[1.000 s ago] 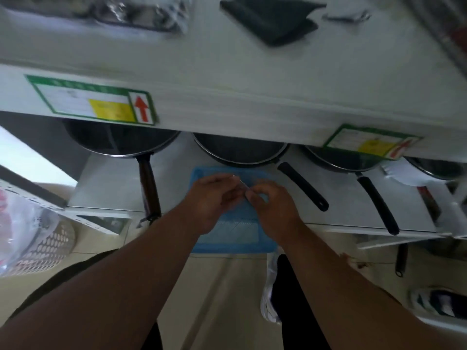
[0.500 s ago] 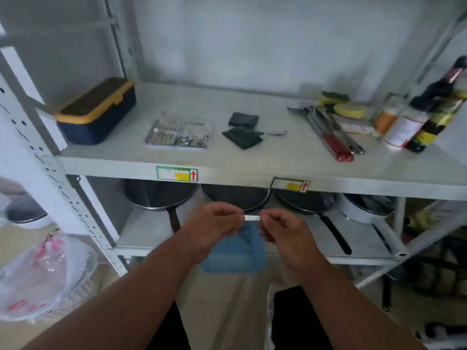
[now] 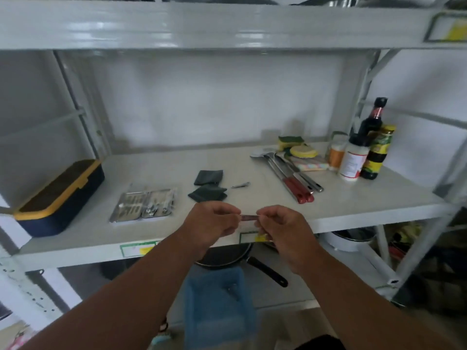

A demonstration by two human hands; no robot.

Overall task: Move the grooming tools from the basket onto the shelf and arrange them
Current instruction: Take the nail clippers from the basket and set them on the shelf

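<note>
My left hand (image 3: 211,223) and my right hand (image 3: 280,227) each pinch one end of a thin, flat metal grooming tool (image 3: 249,218), held level just above the front edge of the grey shelf (image 3: 353,198). Below my forearms sits the blue basket (image 3: 217,306), with a small metal item blurred inside. On the shelf lie an open manicure kit (image 3: 145,203), two dark pouches (image 3: 208,184) and a small nail clipper (image 3: 241,185).
A navy box with a yellow rim (image 3: 59,198) stands at the shelf's left. Red-handled utensils (image 3: 290,178), sponges (image 3: 295,146) and sauce bottles (image 3: 366,152) fill the right. Pans (image 3: 227,256) sit on the lower shelf. Another shelf board runs overhead.
Both hands have lifted the thin tool from over the basket up to the level of the shelf edge. The view has tilted up from the lower shelf to the middle shelf.
</note>
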